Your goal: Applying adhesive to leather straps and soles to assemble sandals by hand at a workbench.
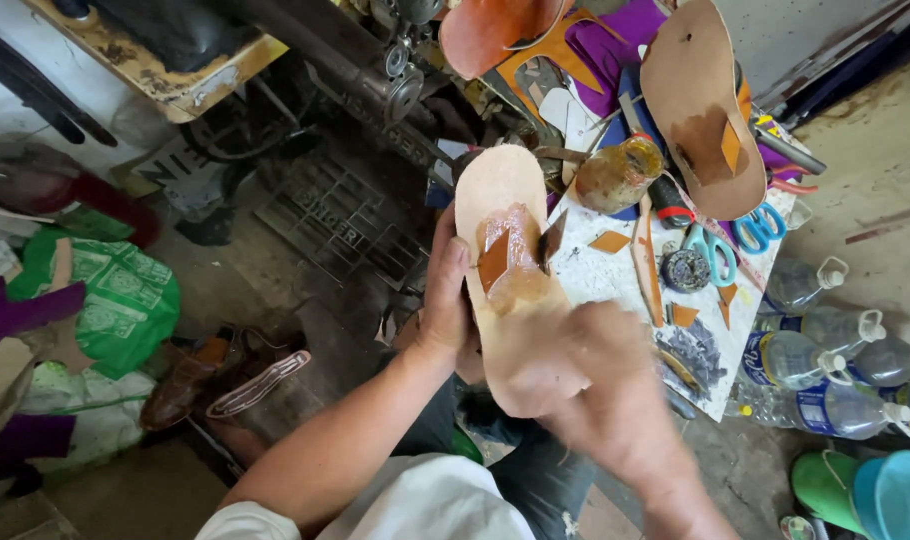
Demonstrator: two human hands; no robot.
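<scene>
The left hand (447, 300) was clamped on a tan sole (510, 290), the blurred right hand (605, 370) laid against it, grip unclear, beside a cluttered white worktable (605, 275); beyond it stood a glue jar (617, 175) and water-filled bottles (825, 380).

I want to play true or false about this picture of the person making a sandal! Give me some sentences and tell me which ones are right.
1. The left hand holds a pale sandal sole by its edge. True.
2. The sole is clean and dry all over. False: a shiny brownish patch of glue sits in its middle, with small brown leather tabs sticking out.
3. Blue-handled scissors lie on the white board. True.
4. The right hand rests on the floor. False: it is at the near end of the sole, blurred.
5. Clear plastic bottles stand to the right of the board. True.
</scene>
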